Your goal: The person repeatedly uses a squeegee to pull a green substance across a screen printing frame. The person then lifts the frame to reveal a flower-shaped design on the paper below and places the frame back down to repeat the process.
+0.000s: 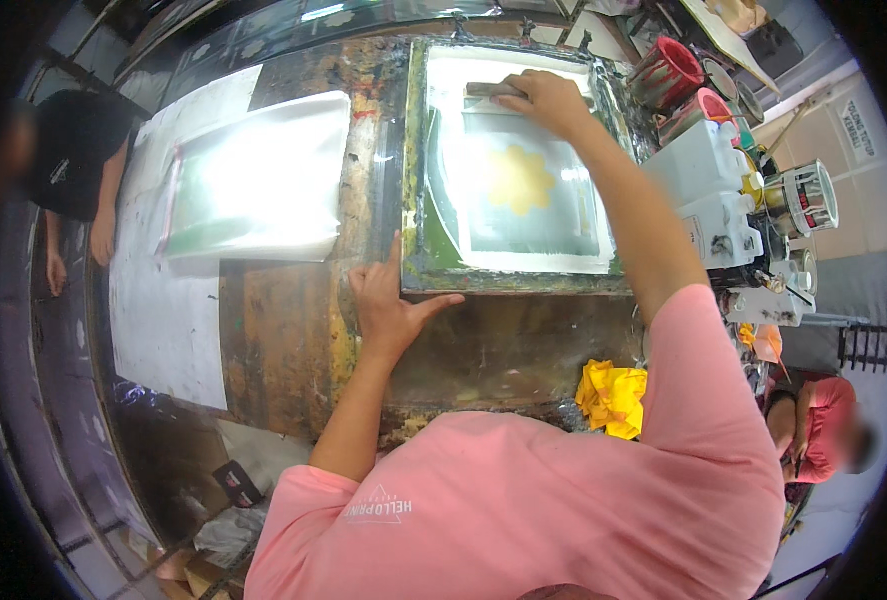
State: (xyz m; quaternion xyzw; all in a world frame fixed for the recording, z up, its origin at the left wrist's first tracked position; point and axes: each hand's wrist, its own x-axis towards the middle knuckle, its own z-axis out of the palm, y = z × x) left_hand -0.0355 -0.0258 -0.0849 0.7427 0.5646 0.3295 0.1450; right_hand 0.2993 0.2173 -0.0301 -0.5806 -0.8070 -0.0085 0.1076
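Observation:
A screen-printing frame [416, 190] lies on the worktable, its pale mesh bearing a yellow flower-shaped patch [521, 180] with green at the margins. Near the frame's far end, my right hand [546, 103] is closed on a squeegee [491, 90], whose wooden handle shows left of the fingers. My left hand [389, 300] rests at the near left corner of the frame, index finger along its side and thumb along its near edge, spread apart. Left of the frame lies a stack of glossy, translucent sheets [264, 180], washed out by glare.
Paint-smeared cans [667, 72] and white plastic jugs [699, 165] crowd the right side. A crumpled yellow cloth [612, 397] lies at the table's near edge. One person in black [79, 155] stands at the left; another in pink [826, 430] is at the far right.

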